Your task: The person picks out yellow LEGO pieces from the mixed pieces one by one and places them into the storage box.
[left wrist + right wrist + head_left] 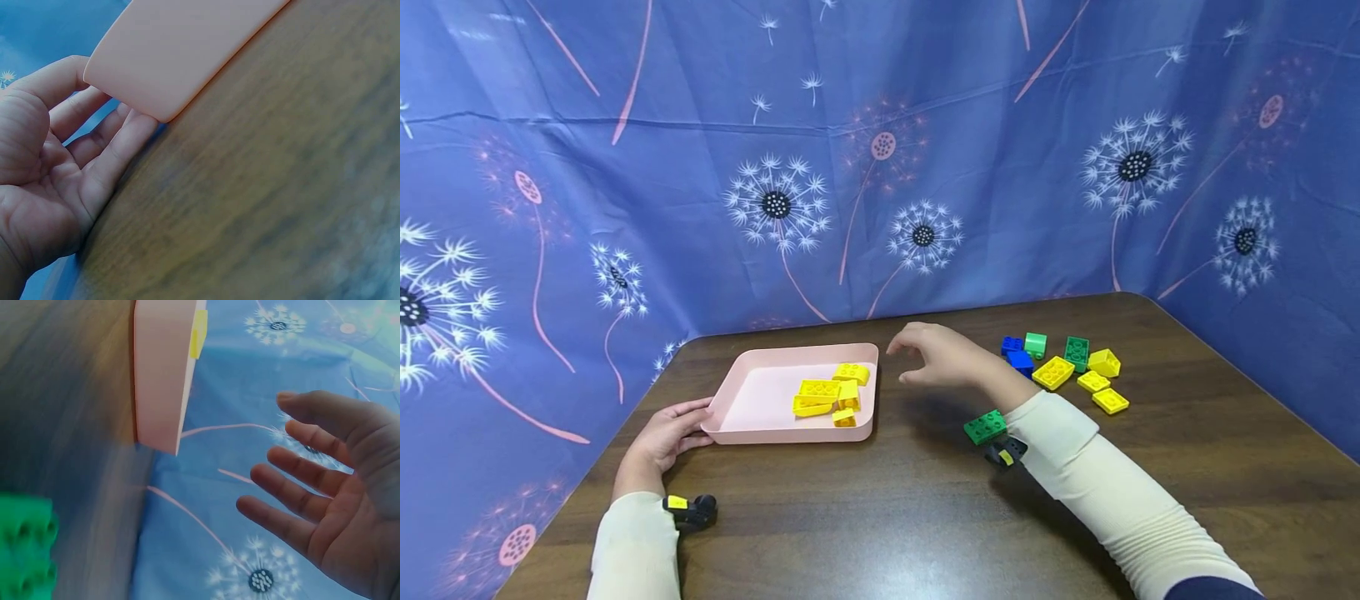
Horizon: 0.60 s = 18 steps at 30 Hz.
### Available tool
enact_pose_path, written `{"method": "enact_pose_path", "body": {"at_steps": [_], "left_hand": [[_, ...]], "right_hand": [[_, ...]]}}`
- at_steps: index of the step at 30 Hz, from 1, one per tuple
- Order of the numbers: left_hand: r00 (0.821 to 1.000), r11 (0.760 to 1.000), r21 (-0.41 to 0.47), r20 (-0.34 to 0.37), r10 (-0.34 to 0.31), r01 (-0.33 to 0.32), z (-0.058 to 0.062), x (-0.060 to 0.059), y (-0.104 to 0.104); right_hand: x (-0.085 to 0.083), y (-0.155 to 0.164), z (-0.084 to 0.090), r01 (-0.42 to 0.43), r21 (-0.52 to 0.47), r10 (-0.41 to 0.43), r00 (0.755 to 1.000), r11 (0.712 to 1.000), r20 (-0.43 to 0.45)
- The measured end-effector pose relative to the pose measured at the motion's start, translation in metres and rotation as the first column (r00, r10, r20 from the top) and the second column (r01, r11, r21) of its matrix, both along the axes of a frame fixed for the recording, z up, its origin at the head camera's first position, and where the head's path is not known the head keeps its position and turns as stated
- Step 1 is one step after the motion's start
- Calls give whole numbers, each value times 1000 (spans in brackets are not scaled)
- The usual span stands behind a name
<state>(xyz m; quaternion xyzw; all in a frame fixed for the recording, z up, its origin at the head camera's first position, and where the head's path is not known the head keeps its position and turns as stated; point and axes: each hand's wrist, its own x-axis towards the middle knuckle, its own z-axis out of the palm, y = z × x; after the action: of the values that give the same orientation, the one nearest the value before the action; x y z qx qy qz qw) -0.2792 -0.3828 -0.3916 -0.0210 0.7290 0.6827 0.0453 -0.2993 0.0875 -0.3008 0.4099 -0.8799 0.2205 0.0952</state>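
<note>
A pink tray [790, 430] lies on the brown table and holds several yellow bricks [831, 392] in its right half. My left hand [662, 435] holds the tray's near-left corner. In the left wrist view the thumb lies along one wall of the tray [181, 50] and the fingers of the left hand [56, 169] lie against the corner. My right hand [928, 354] hovers just right of the tray, fingers spread and holding nothing. The right wrist view shows the right hand [325, 487] with an empty palm, and beyond it the tray [159, 375] with a yellow brick [199, 334] showing above the rim.
A green brick [985, 427] lies under my right forearm, also seen as the green brick [25, 556]. A group of blue, green and yellow bricks [1067, 367] sits at the back right. A blue dandelion curtain [880, 167] encloses the table on three sides.
</note>
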Motion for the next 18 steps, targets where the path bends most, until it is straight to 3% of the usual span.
{"method": "enact_pose_path", "body": {"at_steps": [9, 18], "left_hand": [[1000, 1000, -14, -2, 11, -11, 1, -1, 1], [1000, 999, -32, 1, 24, -24, 0, -1, -1]], "right_hand": [[19, 47, 2, 17, -50, -21, 996, 999, -81], [20, 96, 1, 147, -54, -151, 986, 988, -67]]}}
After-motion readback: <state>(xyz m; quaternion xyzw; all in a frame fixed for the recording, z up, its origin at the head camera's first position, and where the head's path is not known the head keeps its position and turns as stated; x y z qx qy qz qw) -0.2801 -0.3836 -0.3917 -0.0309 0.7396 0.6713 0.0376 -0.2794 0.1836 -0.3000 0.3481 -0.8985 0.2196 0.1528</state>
